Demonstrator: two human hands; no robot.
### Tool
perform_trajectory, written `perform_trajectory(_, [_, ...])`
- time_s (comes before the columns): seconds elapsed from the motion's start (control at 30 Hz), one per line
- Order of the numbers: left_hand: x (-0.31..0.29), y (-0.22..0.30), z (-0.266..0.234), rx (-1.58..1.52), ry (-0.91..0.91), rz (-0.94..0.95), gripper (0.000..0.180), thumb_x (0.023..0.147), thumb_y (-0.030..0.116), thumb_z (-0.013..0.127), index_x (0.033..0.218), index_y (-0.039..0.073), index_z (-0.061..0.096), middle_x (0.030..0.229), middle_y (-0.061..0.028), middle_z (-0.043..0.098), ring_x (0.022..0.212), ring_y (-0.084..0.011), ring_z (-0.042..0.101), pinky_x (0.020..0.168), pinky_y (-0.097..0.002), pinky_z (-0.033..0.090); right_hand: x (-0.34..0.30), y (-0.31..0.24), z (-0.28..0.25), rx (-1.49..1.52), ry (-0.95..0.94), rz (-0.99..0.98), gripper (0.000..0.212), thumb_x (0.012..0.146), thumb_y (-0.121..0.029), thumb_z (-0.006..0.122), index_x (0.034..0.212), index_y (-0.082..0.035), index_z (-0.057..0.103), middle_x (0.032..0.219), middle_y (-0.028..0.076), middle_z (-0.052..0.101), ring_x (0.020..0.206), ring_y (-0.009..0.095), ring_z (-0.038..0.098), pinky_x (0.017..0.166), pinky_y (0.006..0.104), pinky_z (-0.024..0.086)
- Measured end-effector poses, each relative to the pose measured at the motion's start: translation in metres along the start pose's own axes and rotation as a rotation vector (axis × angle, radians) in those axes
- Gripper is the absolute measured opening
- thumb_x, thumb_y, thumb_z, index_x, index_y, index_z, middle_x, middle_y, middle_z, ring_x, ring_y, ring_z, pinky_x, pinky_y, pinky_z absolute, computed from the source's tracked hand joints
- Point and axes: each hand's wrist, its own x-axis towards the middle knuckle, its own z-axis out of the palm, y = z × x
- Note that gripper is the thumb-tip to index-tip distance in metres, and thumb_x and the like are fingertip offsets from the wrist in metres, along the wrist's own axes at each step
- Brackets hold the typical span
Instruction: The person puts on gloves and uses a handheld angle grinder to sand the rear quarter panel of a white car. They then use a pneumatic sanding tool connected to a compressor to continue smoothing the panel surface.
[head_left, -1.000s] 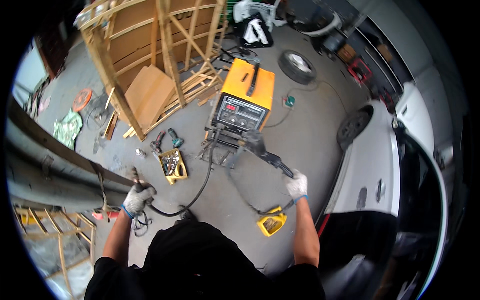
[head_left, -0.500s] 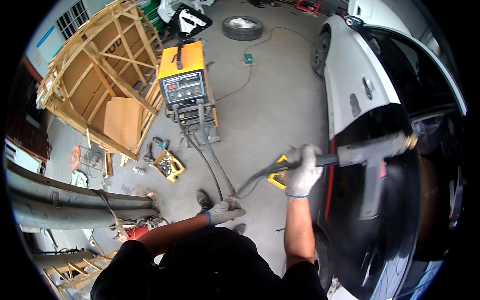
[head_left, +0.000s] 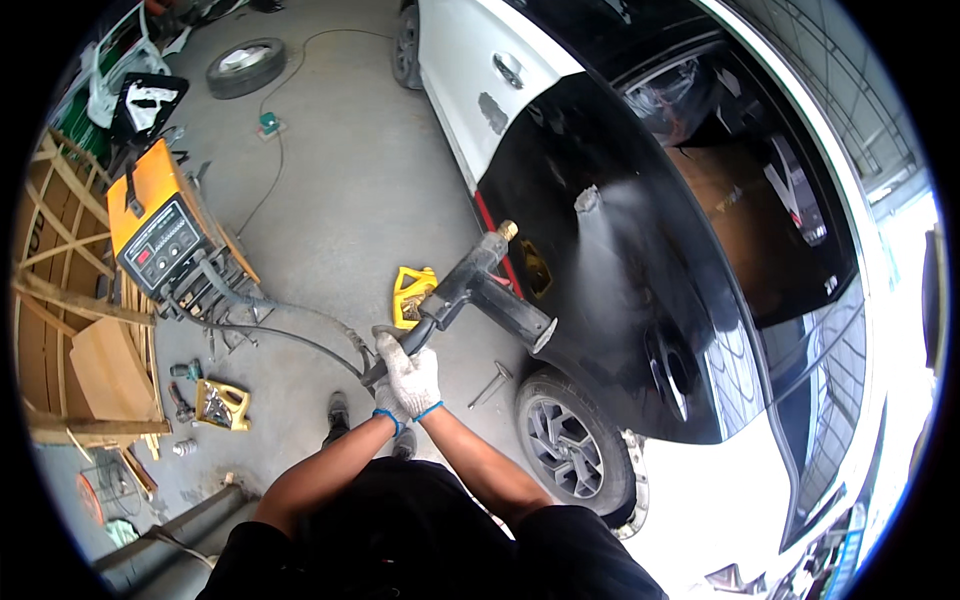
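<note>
Both my hands wear pale knitted gloves with blue cuffs and meet in front of my body. My right hand [head_left: 415,374] is closed around the cable end of a grey-black welding gun [head_left: 465,280]. The gun's brass tip [head_left: 508,231] points up and right, toward the car's black rear door [head_left: 640,290], without touching it. My left hand [head_left: 386,398] sits just below the right one, closed around the thick cable [head_left: 325,318]; the right hand partly hides its fingers. That cable runs left to a yellow welding machine [head_left: 165,225].
The rear door has a bare, scuffed patch [head_left: 588,200]. A yellow tray [head_left: 408,300] stands behind the gun, and a metal tool [head_left: 490,385] lies near the rear wheel [head_left: 565,440]. Another yellow tray [head_left: 220,405], a loose tyre [head_left: 246,68] and a wooden crate [head_left: 60,240] are on the left.
My view has swung right toward the car. My hands, apart before, have come together on the cable end. The gun has turned, its tip now pointing up and right.
</note>
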Motion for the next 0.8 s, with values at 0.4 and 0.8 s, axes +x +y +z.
perform_trajectory(0.4, [-0.037, 0.253, 0.070, 1.034, -0.227, -0.077, 0.023, 0.081, 0.014, 0.059, 0.098, 0.004, 0.071, 0.093, -0.0118, 0.072, 0.089, -0.0272, 0.070, 0.084, -0.0403, 0.056, 0.008, -0.052, -0.006, -0.080, -0.023, -0.213, 0.018, 0.081, -0.005, 0.062, 0.092, 0.007, 0.069, 0.075, 0.006, 0.061, 0.062, 0.012, 0.056, 0.057, 0.0263, 0.046])
perform_trajectory(0.8, [0.151, 0.115, 0.006, 0.578, -0.340, -0.625, 0.026, 0.087, 0.019, 0.068, 0.108, 0.003, 0.065, 0.094, -0.0050, 0.065, 0.087, -0.0149, 0.061, 0.079, -0.0311, 0.050, 0.016, -0.075, 0.001, -0.561, 0.136, -0.403, 0.016, 0.076, -0.004, 0.062, 0.088, 0.003, 0.068, 0.091, 0.010, 0.069, 0.078, 0.017, 0.063, 0.072, 0.0322, 0.052])
